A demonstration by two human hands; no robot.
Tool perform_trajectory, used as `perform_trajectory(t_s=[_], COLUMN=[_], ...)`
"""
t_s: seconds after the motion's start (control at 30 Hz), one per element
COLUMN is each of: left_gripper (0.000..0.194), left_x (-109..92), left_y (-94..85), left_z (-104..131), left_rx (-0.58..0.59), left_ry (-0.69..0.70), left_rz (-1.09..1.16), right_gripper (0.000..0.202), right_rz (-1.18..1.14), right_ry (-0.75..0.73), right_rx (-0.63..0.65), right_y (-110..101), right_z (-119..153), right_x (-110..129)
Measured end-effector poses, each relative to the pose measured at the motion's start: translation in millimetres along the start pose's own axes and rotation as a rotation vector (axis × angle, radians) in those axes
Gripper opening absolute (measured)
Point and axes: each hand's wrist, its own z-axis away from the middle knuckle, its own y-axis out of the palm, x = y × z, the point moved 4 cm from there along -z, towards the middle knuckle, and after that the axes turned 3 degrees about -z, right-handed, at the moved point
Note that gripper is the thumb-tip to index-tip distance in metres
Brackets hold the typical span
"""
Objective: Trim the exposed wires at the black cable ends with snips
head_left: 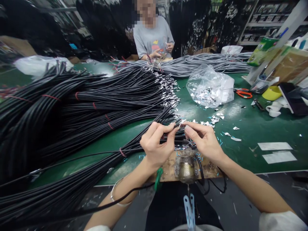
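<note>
My left hand is closed in a pinch on a black cable near its stripped end. My right hand meets it at the fingertips, pinched on the small pale wire end of that cable. Exactly which strands lie between the fingers is too small to make out. Bundles of black cables lie to the left, their whitish stripped ends pointing right. A tied bundle of black cables runs beneath my left hand. Below both hands, a metal cylinder-shaped device sits on a wooden board.
A clear plastic bag with scraps, orange-handled pliers, yellow tape and a phone lie right on the green table. White and blue scraps are scattered about. Behind grey cables, a person sits opposite.
</note>
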Motion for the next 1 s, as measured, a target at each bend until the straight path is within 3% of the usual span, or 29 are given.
perform_trajectory(t_s=[0.13, 0.3, 0.4, 0.5, 0.57, 0.67, 0.77, 0.9, 1.0], left_gripper=[0.008, 0.002, 0.008, 0.023, 0.023, 0.006, 0.001, 0.006, 0.007], left_x=[-1, -3, 5, 16, 20, 15, 6, 6, 8], left_y=[0.8, 0.3, 0.8, 5.0, 6.2, 4.8, 6.2, 9.2, 9.7], left_z=[0, 0, -2, -1, -1, -1, 1, 2, 1], left_rx=[0.025, 0.089, 0.213, 0.379, 0.387, 0.291, 0.286, 0.350, 0.362], left_ry=[-0.049, -0.087, -0.167, -0.338, -0.395, -0.282, -0.167, -0.198, -0.203], left_rz=[0.022, 0.019, 0.075, 0.270, 0.361, 0.293, 0.210, 0.218, 0.208], right_gripper=[0.027, 0.024, 0.022, 0.019, 0.020, 0.021, 0.016, 0.008, 0.013], right_rz=[0.043, 0.286, 0.381, 0.343, 0.255, 0.154, 0.204, 0.267, 0.303], right_ry=[-0.015, -0.142, -0.186, -0.162, -0.116, -0.057, -0.081, -0.208, -0.278], right_rx=[-0.045, -0.128, -0.141, -0.127, -0.156, -0.182, -0.169, -0.162, -0.129], right_y=[-1, -4, -6, -8, -12, -15, -12, -11, -11], right_z=[1, 3, 4, 3, 2, 0, 0, 3, 5], right_x=[-1, 8, 13, 13, 12, 10, 12, 18, 19])
